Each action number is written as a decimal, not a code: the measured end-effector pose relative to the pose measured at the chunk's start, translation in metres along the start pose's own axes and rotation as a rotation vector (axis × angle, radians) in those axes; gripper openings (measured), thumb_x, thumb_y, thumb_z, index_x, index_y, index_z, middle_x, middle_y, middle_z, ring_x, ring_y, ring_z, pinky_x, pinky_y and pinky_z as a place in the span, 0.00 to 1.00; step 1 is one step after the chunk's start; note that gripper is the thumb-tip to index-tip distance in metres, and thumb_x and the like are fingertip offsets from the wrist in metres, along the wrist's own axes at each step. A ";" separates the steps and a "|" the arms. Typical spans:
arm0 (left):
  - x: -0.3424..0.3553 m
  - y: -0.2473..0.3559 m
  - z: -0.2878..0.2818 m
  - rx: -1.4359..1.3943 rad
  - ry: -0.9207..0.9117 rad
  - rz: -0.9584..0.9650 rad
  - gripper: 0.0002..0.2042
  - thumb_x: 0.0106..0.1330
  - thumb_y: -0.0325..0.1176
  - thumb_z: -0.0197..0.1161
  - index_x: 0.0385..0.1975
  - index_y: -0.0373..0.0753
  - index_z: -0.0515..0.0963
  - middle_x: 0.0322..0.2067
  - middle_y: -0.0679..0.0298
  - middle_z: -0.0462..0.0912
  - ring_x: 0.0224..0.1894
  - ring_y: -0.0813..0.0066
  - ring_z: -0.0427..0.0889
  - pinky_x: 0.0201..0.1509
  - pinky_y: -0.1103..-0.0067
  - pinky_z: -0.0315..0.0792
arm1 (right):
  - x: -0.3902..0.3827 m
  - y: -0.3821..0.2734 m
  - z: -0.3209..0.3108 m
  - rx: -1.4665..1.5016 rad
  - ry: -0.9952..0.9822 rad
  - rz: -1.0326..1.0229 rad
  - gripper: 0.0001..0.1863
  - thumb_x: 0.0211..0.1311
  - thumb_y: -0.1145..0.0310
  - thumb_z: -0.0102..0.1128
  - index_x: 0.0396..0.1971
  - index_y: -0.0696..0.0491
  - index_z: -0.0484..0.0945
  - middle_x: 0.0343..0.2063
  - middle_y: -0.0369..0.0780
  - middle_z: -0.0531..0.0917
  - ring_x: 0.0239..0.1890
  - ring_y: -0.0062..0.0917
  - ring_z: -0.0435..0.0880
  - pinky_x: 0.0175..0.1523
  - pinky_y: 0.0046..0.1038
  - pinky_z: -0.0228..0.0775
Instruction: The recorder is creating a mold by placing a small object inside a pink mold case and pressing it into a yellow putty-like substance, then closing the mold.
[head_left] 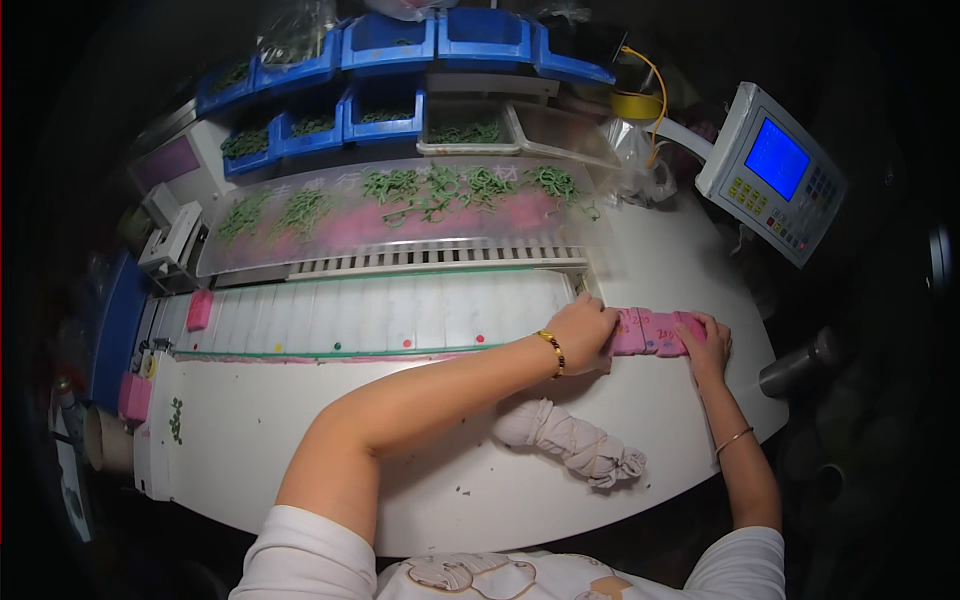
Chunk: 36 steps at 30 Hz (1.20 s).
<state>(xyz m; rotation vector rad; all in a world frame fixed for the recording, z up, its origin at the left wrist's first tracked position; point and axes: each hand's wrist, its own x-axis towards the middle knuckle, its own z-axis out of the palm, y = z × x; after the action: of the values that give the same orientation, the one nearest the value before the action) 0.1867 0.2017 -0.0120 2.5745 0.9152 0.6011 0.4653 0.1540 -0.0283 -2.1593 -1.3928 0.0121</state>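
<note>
Pink blocks (656,334), rowed on white table (235,450): right hand (709,346) clasping one end, left hand (583,332) touching the other, grip unclear. I am judging them light, stiff, best held endwise.

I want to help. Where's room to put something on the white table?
Bare white table: between the pink blocks and screen panel; mostly bare between the far-left green bits and left arm. The clear sheet is crowded with green clusters.

White tbl (290,440) w/ pink blocks (655,335) R, tied-up cloth bundle (570,442) nr ctr, sm green bits (177,420) L
</note>
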 end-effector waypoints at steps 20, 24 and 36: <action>-0.276 -0.051 -0.159 0.063 0.080 -0.387 0.36 0.42 0.28 0.72 0.57 0.34 0.68 0.54 0.53 0.73 0.56 0.52 0.68 0.63 0.67 0.65 | -0.109 -0.223 0.031 0.272 -0.818 -0.597 0.40 0.35 0.60 0.78 0.55 0.51 0.73 0.54 0.49 0.63 0.57 0.44 0.66 0.62 0.38 0.63; -0.310 -0.046 -0.187 0.070 0.027 -0.474 0.33 0.43 0.26 0.71 0.55 0.35 0.70 0.52 0.54 0.74 0.56 0.54 0.69 0.63 0.68 0.64 | -0.140 -0.261 0.025 0.219 -0.919 -0.728 0.46 0.36 0.63 0.76 0.61 0.53 0.65 0.54 0.49 0.64 0.58 0.45 0.64 0.64 0.37 0.60; -0.263 -0.005 -0.167 -0.130 0.486 -0.422 0.24 0.60 0.30 0.65 0.56 0.32 0.70 0.53 0.54 0.76 0.52 0.65 0.78 0.53 0.75 0.74 | -0.167 -0.270 -0.003 0.365 -0.583 -0.907 0.37 0.39 0.72 0.72 0.54 0.58 0.66 0.46 0.49 0.74 0.51 0.43 0.74 0.57 0.36 0.66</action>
<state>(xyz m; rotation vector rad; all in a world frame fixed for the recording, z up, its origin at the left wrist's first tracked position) -0.0835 0.0616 0.0556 2.0555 1.4641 1.1311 0.1641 0.0937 0.0501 -1.1136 -2.3633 0.5353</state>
